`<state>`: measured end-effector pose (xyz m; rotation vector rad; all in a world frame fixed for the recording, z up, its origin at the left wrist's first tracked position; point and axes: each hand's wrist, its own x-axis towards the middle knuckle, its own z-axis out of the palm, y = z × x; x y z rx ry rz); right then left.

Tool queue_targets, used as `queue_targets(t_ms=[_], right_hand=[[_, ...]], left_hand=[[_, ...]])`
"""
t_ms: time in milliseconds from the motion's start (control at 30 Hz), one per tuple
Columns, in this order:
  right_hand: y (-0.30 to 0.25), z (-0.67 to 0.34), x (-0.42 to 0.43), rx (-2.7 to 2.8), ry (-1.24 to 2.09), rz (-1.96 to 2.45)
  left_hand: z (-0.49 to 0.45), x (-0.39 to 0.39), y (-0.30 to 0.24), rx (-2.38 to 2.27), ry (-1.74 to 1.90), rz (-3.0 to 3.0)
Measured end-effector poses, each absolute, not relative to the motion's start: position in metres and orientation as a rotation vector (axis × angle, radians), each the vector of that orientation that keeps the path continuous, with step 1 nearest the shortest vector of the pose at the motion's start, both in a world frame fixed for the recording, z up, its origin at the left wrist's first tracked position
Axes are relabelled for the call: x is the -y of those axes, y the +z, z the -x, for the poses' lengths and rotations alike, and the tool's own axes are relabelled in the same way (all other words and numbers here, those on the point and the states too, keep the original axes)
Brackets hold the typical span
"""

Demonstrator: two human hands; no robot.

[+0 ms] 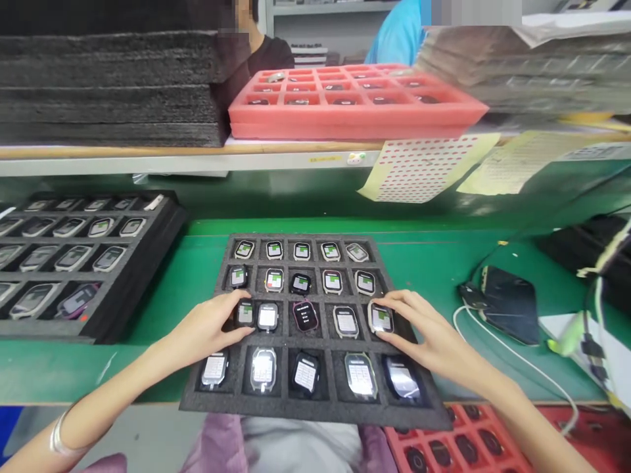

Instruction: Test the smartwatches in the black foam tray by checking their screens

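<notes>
A black foam tray (315,408) lies on the green bench, its compartments holding smartwatches with mostly lit screens. My left hand (210,325) has thumb and finger around a dark smartwatch (245,314) at the left of the third row from the back. At the right end of that row, my right hand (426,328) pinches a light-framed smartwatch (381,318) by its edges. Between them are a white-screened watch (267,316), a purple-framed watch (305,316) with a dark screen, and a silver watch (346,322). Whether either held watch is lifted off the foam, I cannot tell.
Stacked black trays of watches (93,263) stand at left. A red foam tray (355,125) sits on the shelf beside black foam stacks (108,92). Another red tray (458,447) is below the bench edge. A black device (510,305) and cables lie right. People are beyond the shelf.
</notes>
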<state>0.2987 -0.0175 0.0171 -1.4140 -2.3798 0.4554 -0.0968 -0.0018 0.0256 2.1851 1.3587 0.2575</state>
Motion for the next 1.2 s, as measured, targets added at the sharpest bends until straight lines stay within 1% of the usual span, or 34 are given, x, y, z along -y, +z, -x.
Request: queue_targets(t_ms=[200, 467, 567, 767, 967, 1100, 1200], right_hand=[[0.022, -0.307, 0.02, 2.433, 0.487, 1.418], [0.038, -0.28, 0.014, 2.45, 0.514, 1.293], [0.036, -0.267, 0.009, 2.515, 0.468, 1.215], [0.026, -0.258, 0.002, 2.702, 0.34, 1.188], [0.028, -0.252, -0.003, 2.845, 0.171, 1.195], [0.034, -0.243, -0.01, 2.938, 0.033, 1.205], [0.037, -0.239, -0.014, 2.957, 0.044, 1.209]], left_hand=[[0.108, 0.001, 0.034, -1.332, 0.29, -2.18], [0.102, 0.003, 0.029, -1.434, 0.054, -2.477], [0.096, 0.005, 0.028, -1.479, 0.024, -2.559], [0.099, 0.006, 0.032, -1.459, 0.149, -2.477], [0.099, 0.004, 0.048, -1.439, -0.015, -2.446], [0.096, -0.002, 0.048, -1.355, -0.01, -2.444], [0.098, -0.004, 0.047, -1.326, 0.008, -2.436]])
